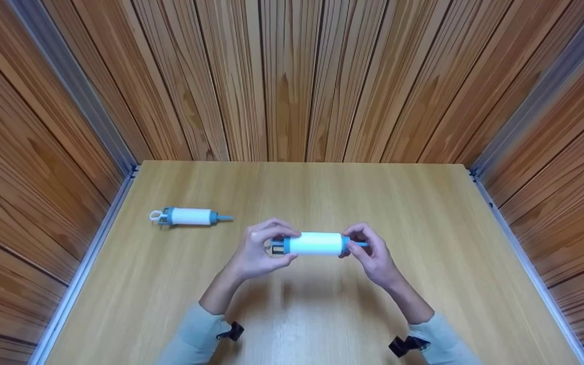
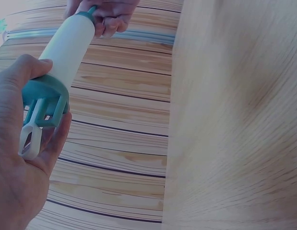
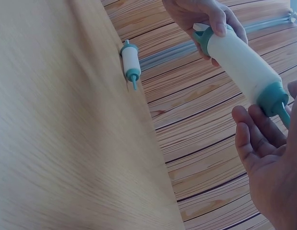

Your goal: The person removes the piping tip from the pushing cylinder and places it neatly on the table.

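A syringe-like tube (image 1: 315, 244) with a white barrel and teal end caps is held level above the table between both hands. My left hand (image 1: 260, 252) grips the end with the white loop (image 2: 30, 141), thumb on the barrel and fingers beneath. At the other end my right hand (image 1: 375, 259) pinches around the teal cap (image 3: 272, 98) and its thin nozzle; part of this grip is hidden. A second, similar tube (image 1: 190, 216) lies on the table to the left, its loop facing left and nozzle right.
The wooden table (image 1: 424, 213) is bordered by plank-patterned walls (image 1: 292, 81) at the back and both sides. Metal rails (image 1: 86, 263) run along the table's left and right edges. Black wrist cameras (image 1: 231, 331) sit on the sleeves.
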The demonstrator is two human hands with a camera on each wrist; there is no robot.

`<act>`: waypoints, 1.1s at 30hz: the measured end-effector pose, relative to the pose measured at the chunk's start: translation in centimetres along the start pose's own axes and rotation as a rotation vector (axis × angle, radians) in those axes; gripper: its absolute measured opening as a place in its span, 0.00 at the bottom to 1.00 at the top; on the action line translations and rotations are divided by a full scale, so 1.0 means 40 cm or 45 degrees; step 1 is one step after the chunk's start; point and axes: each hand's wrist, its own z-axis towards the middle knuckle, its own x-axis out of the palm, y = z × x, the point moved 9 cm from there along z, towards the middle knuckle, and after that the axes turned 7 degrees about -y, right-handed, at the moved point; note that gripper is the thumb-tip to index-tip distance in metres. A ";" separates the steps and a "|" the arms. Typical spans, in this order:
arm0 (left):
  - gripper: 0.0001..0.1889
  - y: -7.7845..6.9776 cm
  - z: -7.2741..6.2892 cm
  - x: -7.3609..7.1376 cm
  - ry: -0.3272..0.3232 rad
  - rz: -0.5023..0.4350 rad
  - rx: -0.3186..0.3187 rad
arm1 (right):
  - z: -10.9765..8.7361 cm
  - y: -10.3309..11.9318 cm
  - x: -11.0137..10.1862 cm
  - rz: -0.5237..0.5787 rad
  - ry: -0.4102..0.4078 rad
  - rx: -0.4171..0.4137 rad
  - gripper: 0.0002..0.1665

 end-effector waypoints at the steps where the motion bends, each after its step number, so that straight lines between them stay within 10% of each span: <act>1: 0.19 -0.001 -0.001 0.000 0.000 0.000 0.003 | 0.000 -0.001 0.000 -0.001 -0.002 0.005 0.11; 33: 0.19 -0.001 -0.003 -0.001 -0.022 0.006 0.015 | -0.001 -0.005 0.000 -0.031 0.016 0.021 0.13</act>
